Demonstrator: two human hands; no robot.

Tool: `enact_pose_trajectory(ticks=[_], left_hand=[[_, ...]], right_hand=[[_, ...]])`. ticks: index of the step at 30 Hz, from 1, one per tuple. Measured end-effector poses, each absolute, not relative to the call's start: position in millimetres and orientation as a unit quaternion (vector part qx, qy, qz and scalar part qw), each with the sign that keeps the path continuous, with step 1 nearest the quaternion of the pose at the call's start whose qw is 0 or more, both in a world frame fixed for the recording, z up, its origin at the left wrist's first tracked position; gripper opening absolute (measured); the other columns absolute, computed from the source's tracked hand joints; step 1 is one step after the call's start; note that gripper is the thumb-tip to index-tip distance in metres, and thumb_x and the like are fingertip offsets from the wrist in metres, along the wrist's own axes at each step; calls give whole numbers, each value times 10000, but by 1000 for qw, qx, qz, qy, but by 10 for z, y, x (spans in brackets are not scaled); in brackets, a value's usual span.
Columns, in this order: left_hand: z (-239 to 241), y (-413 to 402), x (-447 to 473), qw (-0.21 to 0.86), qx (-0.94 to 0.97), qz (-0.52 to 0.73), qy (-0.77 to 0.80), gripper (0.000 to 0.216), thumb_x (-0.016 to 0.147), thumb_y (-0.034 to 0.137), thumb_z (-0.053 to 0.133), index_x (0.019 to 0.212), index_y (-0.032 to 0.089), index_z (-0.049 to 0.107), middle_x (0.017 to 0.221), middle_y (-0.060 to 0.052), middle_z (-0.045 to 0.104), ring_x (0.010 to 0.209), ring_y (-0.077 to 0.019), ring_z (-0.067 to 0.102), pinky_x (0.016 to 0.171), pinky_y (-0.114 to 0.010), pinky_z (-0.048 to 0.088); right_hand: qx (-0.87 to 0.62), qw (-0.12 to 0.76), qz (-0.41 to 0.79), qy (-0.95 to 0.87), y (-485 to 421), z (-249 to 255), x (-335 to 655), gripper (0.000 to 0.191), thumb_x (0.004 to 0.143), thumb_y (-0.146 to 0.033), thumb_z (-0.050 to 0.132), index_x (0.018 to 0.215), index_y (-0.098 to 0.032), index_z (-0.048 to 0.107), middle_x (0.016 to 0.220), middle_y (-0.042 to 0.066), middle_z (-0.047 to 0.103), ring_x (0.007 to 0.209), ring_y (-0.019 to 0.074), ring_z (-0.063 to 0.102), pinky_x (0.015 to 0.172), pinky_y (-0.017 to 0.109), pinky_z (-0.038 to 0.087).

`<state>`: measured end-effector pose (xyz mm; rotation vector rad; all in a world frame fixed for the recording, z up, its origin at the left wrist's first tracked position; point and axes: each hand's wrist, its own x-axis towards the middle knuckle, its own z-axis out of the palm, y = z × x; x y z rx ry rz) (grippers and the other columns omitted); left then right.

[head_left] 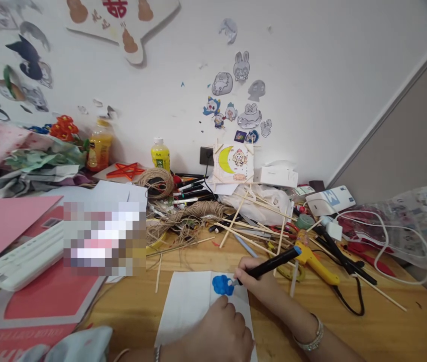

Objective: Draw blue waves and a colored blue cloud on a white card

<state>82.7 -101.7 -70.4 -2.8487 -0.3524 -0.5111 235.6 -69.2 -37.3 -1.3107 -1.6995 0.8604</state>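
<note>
My right hand (pixel 256 281) is closed around a black marker (pixel 276 263) with a blue end. The marker's pale tip meets the white paper (pixel 183 294) at the right edge of a filled blue cloud-like patch (pixel 222 285). A crease runs down the sheet, which lies on the wooden table. My left hand (pixel 219 332), its fingers curled, holds the sheet down just below the blue patch. The underside of that hand is hidden.
Behind the paper lie thin wooden sticks (pixel 251 236), twine (pixel 202 213) and several markers (pixel 191 193). A yellow glue gun (pixel 317 264) with its cord lies to the right. Pink sheets (pixel 6 221) and a white case (pixel 25 256) are on the left. Two bottles (pixel 160 155) (pixel 99 146) stand near the wall.
</note>
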Motion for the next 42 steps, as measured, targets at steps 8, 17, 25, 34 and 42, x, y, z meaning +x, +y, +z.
enact_pose_trajectory(ticks=[8,17,25,34,42], left_hand=[[-542,-1049,778,116,-977,-154,-94,187,812,217,621,637,167,575,507,-4,604,443,-141,520,932,-453,405],[-661,-1026,818,91,-976,-157,-117,210,802,134,602,598,170,567,528,-1,618,459,-149,537,968,-476,393],[-620,-1025,810,73,-984,-117,-113,196,777,118,624,595,163,566,520,-2,617,462,-147,545,920,-442,439],[-679,-1002,827,68,-988,-86,-112,182,750,72,611,601,161,558,511,5,608,454,-135,544,894,-425,456],[-612,-999,821,59,-988,-81,-116,198,768,50,588,603,152,551,526,-4,618,476,-137,560,861,-409,468]], right_hand=[[-540,392,319,-673,-674,-414,2348,238,764,-225,510,530,-182,523,522,-28,516,539,125,488,511,219,368],[-518,376,281,-715,-687,-394,2356,248,772,-240,496,529,-192,511,513,-20,524,514,125,488,481,224,360],[-517,347,274,-733,-697,-389,2361,246,781,-226,510,539,-192,538,519,-18,559,506,123,506,476,218,374],[-509,359,285,-729,-683,-393,2349,242,768,-236,495,531,-194,508,501,-22,517,496,125,488,465,214,351],[-512,350,288,-730,-692,-364,2353,230,771,-227,491,545,-192,508,530,-7,544,519,136,509,488,226,367]])
